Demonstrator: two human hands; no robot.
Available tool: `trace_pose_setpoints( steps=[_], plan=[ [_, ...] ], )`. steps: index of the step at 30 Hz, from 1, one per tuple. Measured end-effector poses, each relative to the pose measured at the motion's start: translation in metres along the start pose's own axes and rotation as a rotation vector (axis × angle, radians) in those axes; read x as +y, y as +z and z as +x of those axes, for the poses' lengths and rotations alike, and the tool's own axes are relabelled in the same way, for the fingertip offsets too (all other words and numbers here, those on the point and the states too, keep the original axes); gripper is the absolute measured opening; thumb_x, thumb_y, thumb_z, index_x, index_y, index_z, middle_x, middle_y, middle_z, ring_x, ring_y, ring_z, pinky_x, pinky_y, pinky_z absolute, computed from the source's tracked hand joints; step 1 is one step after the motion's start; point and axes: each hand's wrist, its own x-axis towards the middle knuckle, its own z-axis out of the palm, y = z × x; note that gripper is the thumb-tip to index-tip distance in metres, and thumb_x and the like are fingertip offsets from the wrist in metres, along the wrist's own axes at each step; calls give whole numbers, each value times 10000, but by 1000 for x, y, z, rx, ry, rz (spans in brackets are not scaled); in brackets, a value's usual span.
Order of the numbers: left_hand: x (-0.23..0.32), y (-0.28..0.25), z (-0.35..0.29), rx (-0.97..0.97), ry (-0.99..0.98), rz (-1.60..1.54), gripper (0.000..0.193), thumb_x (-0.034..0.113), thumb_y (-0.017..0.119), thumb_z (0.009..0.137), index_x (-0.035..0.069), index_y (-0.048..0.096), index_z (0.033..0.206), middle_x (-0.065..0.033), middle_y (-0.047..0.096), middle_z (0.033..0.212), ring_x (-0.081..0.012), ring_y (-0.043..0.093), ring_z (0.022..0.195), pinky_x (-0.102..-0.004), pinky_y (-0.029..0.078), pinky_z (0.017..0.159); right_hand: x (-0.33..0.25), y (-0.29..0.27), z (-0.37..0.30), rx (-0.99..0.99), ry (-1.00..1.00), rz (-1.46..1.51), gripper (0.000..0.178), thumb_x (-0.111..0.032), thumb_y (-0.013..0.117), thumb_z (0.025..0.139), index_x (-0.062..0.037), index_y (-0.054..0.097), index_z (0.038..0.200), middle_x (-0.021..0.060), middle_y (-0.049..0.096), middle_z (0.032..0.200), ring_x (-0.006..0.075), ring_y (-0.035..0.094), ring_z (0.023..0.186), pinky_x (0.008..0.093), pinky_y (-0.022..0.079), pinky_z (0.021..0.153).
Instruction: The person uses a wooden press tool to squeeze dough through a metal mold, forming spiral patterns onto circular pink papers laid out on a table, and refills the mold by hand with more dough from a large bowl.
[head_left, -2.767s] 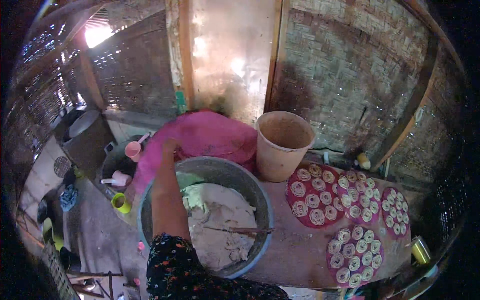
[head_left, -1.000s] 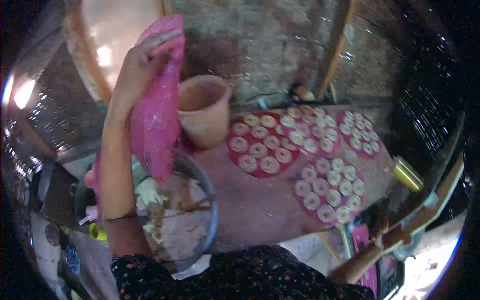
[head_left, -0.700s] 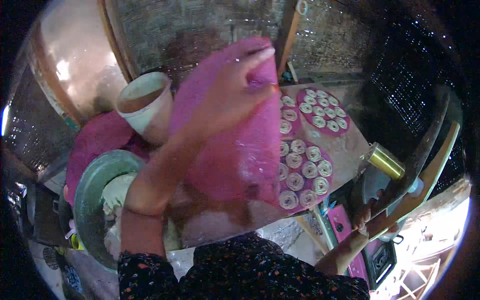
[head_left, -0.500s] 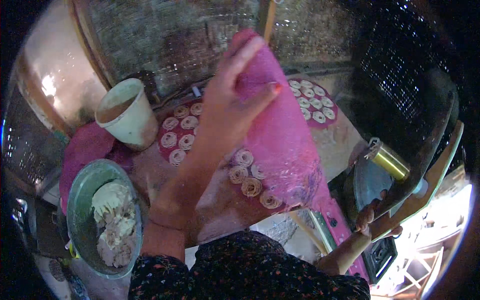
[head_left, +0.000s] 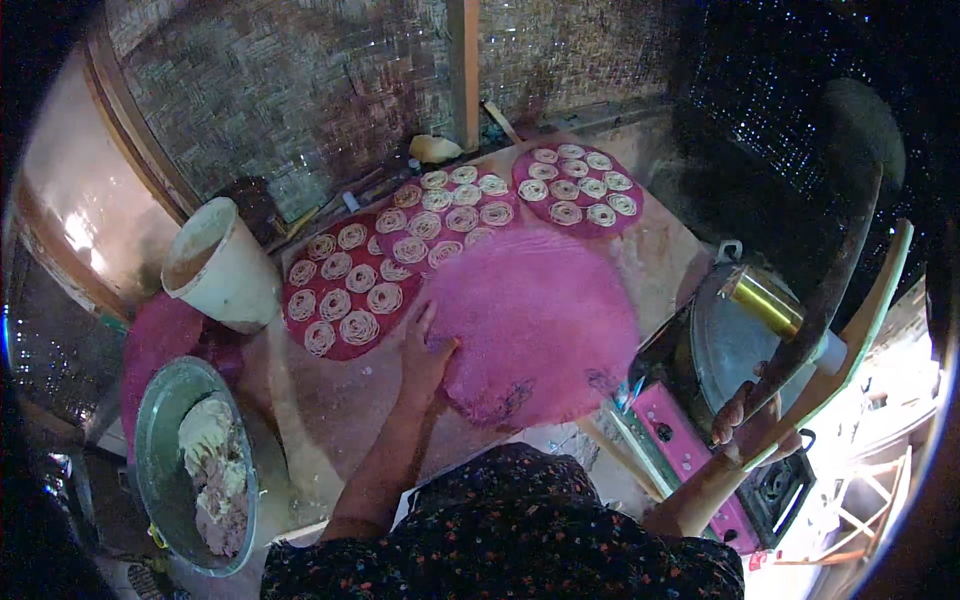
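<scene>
Left hand [head_left: 422,360] gripping a round pink sheet [head_left: 540,325] over the table's [head_left: 310,430] near edge, right hand [head_left: 732,425] grasping wooden bars [head_left: 835,290] past the right end, bare space separating sheet from tub [head_left: 165,430], coil-covered sheets [head_left: 583,228] crowding the far edge.

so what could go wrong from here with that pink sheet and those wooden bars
The pink round sheet overlaps some pale coils in view; dragging it over them might smear or flatten them.

Its near edge appears to reach past the table, with the left hand only at its left edge, so it could tip or slip.

The right hand holds the wooden bars beside the gold cylinder; a sudden jerk might knock the cylinder.
</scene>
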Motion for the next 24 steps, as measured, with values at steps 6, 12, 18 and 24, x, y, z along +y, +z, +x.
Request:
trace_pose_setpoints(
  steps=[6, 12, 18, 24],
  plan=[
    [-78, 28, -31, 84, -51, 22, 627, 139, 690, 659, 7, 436, 1216, -197, 404, 1264, -333, 379, 1177, -386, 304, 985, 11, -11, 6, -22, 54, 46, 1003, -491, 722, 620, 90, 201, 1249, 246, 526, 735, 343, 557, 540, 398, 501, 477],
    [-59, 13, -34, 47, 32, 189, 634, 146, 674, 668, 10, 420, 1233, -192, 414, 1252, -345, 386, 1159, -398, 306, 974, 22, -25, 18, -187, 175, 105, 924, -455, 657, 704, 49, 151, 1290, 254, 497, 839, 361, 565, 662, 433, 504, 577],
    [-42, -1, -28, 56, 40, 662, 669, 194, 660, 680, 27, 384, 1266, -203, 397, 1254, -360, 379, 1158, -443, 296, 961, 37, -22, 18, -103, 191, 45, 936, -485, 654, 688, 86, 191, 1267, 265, 519, 768, 351, 558, 562, 400, 499, 495],
    [100, -58, 47, -129, 184, -585, 788, 448, 580, 796, 26, 197, 1340, -191, 337, 1318, -284, 415, 1159, -402, 356, 957, 77, 9, 24, -164, 522, -64, 971, -560, 652, 573, 120, 329, 1187, 226, 553, 748, 270, 544, 495, 353, 462, 414]
  ],
)
